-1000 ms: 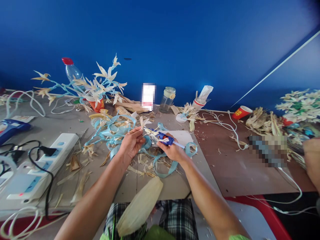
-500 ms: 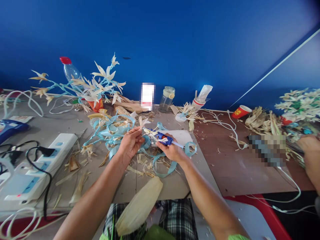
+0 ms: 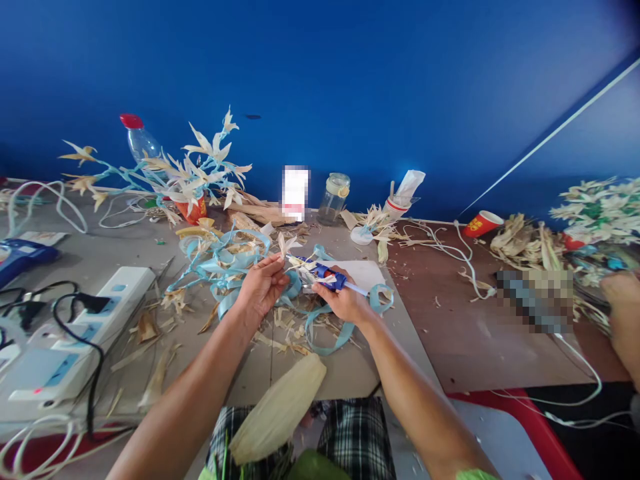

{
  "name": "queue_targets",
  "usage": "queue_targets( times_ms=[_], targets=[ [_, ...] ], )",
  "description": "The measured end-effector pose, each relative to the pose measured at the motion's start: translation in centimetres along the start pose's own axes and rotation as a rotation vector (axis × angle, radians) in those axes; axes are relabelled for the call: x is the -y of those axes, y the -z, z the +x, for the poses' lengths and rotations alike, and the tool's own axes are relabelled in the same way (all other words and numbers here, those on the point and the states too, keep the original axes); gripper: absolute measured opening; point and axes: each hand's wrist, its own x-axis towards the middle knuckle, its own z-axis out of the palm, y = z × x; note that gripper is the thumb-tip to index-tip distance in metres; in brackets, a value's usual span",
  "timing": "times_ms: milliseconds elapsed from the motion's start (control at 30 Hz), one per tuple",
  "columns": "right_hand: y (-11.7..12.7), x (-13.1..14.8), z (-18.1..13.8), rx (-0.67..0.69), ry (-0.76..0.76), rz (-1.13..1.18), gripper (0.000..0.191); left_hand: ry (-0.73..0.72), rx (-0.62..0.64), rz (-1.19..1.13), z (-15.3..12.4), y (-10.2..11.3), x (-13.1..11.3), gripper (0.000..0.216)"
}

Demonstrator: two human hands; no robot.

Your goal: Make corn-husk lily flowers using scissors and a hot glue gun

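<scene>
My right hand (image 3: 343, 299) is closed round a blue glue gun (image 3: 323, 272), its nozzle pointing left. My left hand (image 3: 260, 287) pinches a small pale husk flower (image 3: 289, 245) on a stem wrapped in light blue tape, held right at the nozzle. Loose light blue tape (image 3: 325, 330) curls on the table under both hands. A tangle of blue tape and husk pieces (image 3: 225, 257) lies just behind my left hand. A large corn husk (image 3: 280, 417) rests on my lap at the table's edge.
A white power strip (image 3: 75, 340) with black cables lies at left. A finished husk flower branch (image 3: 170, 173), a bottle (image 3: 140, 140), a glass jar (image 3: 334, 198) and a red cup (image 3: 483, 223) stand further back. Another person's hand (image 3: 623, 313) is at far right near husk piles (image 3: 525, 247).
Almost nothing has moved. Both hands stay together at the glue gun's tip, and the other person's hand at far right has shifted slightly.
</scene>
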Motion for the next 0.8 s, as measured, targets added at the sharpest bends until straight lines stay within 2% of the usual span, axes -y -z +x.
queue_targets(
  times_ms=[100,300,567,667,800],
  targets=[
    [0.1,0.0,0.0,0.002,-0.006,-0.011,0.035,0.001,0.002,-0.002,0.0,0.1,0.0,0.02],
    [0.2,0.2,0.0,-0.012,-0.014,0.035,0.033,0.011,0.03,-0.012,0.0,0.1,-0.1,0.016],
    [2.4,0.3,0.6,0.038,-0.083,0.233,0.028,0.009,0.029,0.002,0.1,0.2,0.0,0.018],
    [3.0,-0.1,1.0,-0.076,-0.162,0.189,0.032,0.005,0.031,0.006,0.2,0.2,0.0,0.02],
    [4.2,-1.0,1.7,-0.29,-0.295,-0.028,0.033,0.001,0.008,0.016,0.2,0.2,0.1,0.02]
  ],
)
